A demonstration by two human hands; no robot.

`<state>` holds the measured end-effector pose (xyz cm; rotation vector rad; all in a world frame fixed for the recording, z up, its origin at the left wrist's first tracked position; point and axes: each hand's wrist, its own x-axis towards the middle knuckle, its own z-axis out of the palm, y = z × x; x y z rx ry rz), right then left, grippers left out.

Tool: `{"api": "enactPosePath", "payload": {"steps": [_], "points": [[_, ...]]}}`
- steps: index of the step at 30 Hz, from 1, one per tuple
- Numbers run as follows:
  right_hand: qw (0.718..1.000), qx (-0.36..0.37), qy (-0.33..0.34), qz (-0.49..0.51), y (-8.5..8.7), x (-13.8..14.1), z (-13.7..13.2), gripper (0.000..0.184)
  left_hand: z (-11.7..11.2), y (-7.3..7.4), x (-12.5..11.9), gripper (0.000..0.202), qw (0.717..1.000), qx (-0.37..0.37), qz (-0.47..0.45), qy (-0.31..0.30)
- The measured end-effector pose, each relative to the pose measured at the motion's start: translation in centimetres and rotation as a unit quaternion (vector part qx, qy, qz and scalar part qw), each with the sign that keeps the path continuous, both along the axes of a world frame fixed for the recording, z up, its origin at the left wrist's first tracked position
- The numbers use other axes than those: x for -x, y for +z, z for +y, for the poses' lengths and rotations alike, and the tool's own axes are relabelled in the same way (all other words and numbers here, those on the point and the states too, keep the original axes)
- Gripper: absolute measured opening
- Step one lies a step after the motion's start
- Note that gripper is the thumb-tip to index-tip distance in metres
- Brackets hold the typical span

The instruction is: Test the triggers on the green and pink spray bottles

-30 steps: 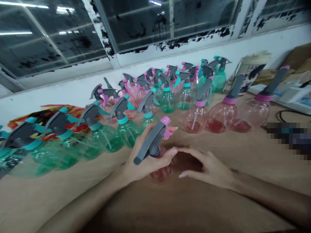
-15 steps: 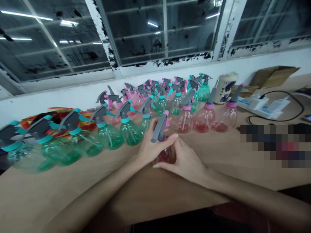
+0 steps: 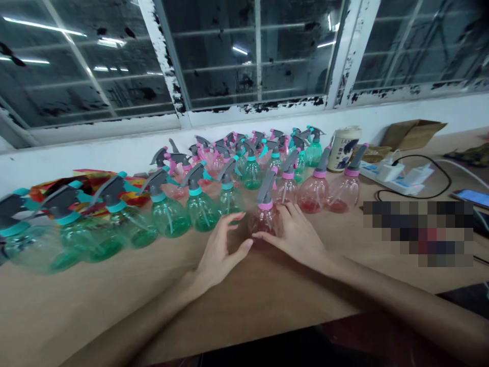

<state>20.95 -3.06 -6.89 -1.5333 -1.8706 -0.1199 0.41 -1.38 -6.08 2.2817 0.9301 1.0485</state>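
Note:
A pink spray bottle (image 3: 263,220) with a grey trigger head and pink collar stands upright on the brown table (image 3: 114,300), in line with the front row of bottles. My right hand (image 3: 296,235) cups its right and front side, fingers curved round the body. My left hand (image 3: 221,251) hovers just left of the bottle, fingers spread and holding nothing, its fingertips a little off the bottle. Green spray bottles (image 3: 198,206) stand right beside it on the left, pink ones (image 3: 315,188) on the right.
Several more green and pink spray bottles (image 3: 248,153) fill the table back to the white wall under the window. A paper cup (image 3: 344,149), a power strip (image 3: 393,176) with cables, a cardboard box (image 3: 410,133) and a phone (image 3: 471,196) lie at the right.
My left hand has let go of the trigger head and opened. The pink bottle now stands further away in the front row, with my right hand still against it.

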Motion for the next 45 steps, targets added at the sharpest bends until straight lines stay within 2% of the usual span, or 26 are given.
{"api": "enactPosePath", "payload": {"steps": [3,6,14,24,28,31,33,35,37,39,41,45], "points": [[0.999,0.005,-0.032,-0.010,0.0,-0.6,1.5,0.076,-0.4,-1.5,1.3,0.034,0.998,0.011,0.052,0.041],[0.999,0.016,-0.047,-0.008,0.3,-0.7,2.9,0.076,-0.4,-2.2,1.7,0.030,0.994,0.023,0.080,0.068],[0.992,0.086,-0.090,-0.025,1.3,0.1,5.4,0.076,-0.2,-2.4,1.6,0.023,0.992,0.030,0.106,0.062],[0.987,0.106,-0.118,-0.036,1.7,1.1,7.1,0.077,-0.2,-2.0,1.6,0.016,0.990,0.056,0.106,0.074],[0.987,0.100,-0.121,-0.037,1.6,1.3,7.0,0.085,0.0,-2.2,1.8,0.016,0.988,0.082,0.111,0.073],[0.991,0.069,-0.109,-0.029,1.7,0.7,5.8,0.086,0.1,-2.5,2.1,0.017,0.986,0.101,0.106,0.077],[0.995,0.038,-0.088,-0.013,1.8,-0.3,4.8,0.077,0.1,-2.6,2.2,0.017,0.986,0.109,0.100,0.080],[0.997,0.013,-0.077,0.012,1.8,-1.7,3.7,0.058,0.1,-2.6,2.2,0.017,0.985,0.118,0.097,0.081],[0.995,-0.004,-0.091,0.035,1.9,-3.4,3.0,0.043,0.2,-2.6,2.2,0.018,0.984,0.124,0.096,0.082],[0.991,-0.011,-0.124,0.049,1.9,-4.9,2.8,0.038,0.3,-2.5,2.2,0.018,0.983,0.128,0.099,0.081],[0.987,-0.003,-0.153,0.055,2.0,-5.8,3.1,0.042,0.4,-2.4,2.2,0.017,0.984,0.127,0.099,0.083],[0.980,0.044,-0.188,0.055,1.8,-5.8,4.4,0.065,0.6,-2.3,2.4,0.019,0.983,0.121,0.102,0.091]]}}
